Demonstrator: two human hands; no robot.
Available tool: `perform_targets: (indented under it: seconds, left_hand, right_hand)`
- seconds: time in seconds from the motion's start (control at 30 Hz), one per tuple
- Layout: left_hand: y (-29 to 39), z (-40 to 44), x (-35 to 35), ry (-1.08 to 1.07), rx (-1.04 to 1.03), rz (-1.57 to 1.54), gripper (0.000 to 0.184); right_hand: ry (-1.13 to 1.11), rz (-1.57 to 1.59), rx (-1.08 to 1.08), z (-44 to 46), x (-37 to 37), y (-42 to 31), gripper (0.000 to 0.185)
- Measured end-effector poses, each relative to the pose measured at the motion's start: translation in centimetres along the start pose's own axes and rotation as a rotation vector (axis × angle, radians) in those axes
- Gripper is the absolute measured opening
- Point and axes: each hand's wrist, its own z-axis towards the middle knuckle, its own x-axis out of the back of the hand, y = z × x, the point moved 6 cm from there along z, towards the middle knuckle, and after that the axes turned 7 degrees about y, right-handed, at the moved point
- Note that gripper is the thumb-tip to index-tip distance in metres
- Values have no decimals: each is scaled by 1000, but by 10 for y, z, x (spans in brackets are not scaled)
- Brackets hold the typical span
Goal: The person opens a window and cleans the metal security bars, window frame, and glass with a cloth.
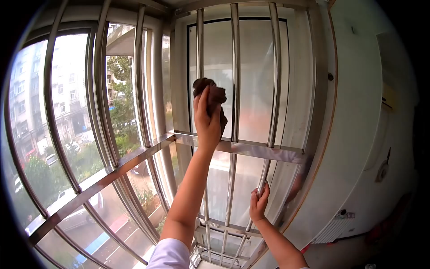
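A dark brown cloth [217, 93] is bunched in my left hand [208, 123], whose fingers are closed round it. The cloth presses against a vertical metal bar [199, 45] of the window grille, a little above the flat crossbar [251, 148]. Part of the bar is hidden behind the cloth and hand. Lower and to the right, my right hand [259, 204] is wrapped round another vertical bar [264, 172] below the crossbar. Behind the bars stands a pale window panel [255, 80] with a dark frame line.
More bars [51, 98] run along the left, with buildings, trees [121, 89] and parked cars outside. At the right is a pale wall [354, 89] with a brown edge strip [330, 112]. A white radiator-like ribbed object [333, 228] sits low at the right.
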Motion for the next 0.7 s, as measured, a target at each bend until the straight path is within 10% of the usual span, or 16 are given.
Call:
perform_targets:
  seconds: [0.2, 0.27, 0.37, 0.7]
  left_hand:
    - [-119, 13, -89, -249, 291, -39, 54]
    - [-109, 4, -102, -423, -107, 508, 66]
    - [-91, 13, -115, -501, -179, 704, 69]
    - [-122, 141, -116, 200, 189, 690, 68]
  right_hand:
    - [-63, 72, -115, -1, 2, 6, 54]
    - [-27, 38, -70, 0, 1, 2, 54]
    - [-37, -18, -73, -3, 0, 7, 53]
    - [8, -90, 71, -4, 3, 10, 55]
